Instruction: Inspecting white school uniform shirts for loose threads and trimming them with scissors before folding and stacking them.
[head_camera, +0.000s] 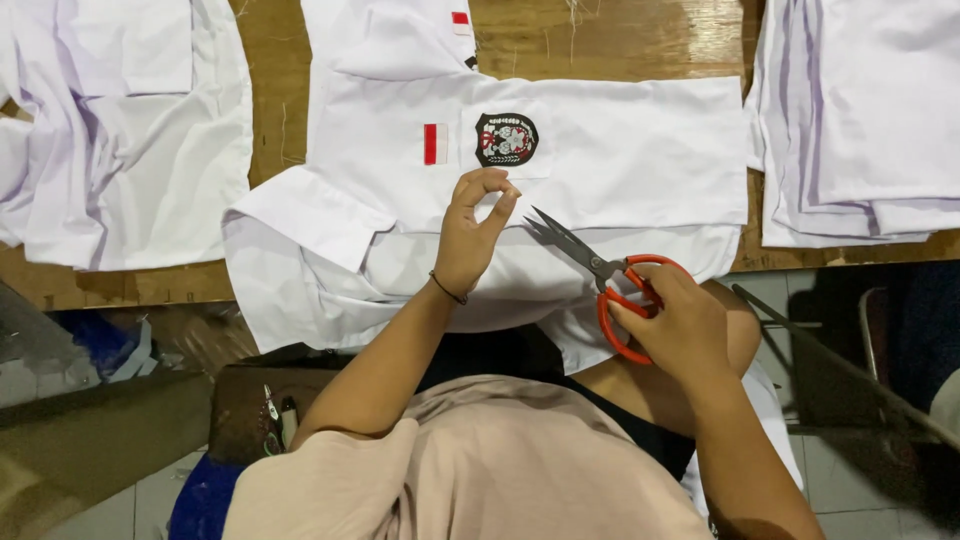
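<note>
Head view, frame centre: left hand (472, 235) pinches something too fine to identify above white shirt (600, 160); right hand (680, 325) grips orange-handled scissors (610, 285), blades slightly parted. Judged step: trimming loose thread; blades need closing near pinch.

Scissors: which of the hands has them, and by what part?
The right hand holds the scissors by the orange handle loops, blades slightly open and pointing up-left over the white shirt. The left hand pinches its fingertips together; anything between them is too small to tell.
</note>
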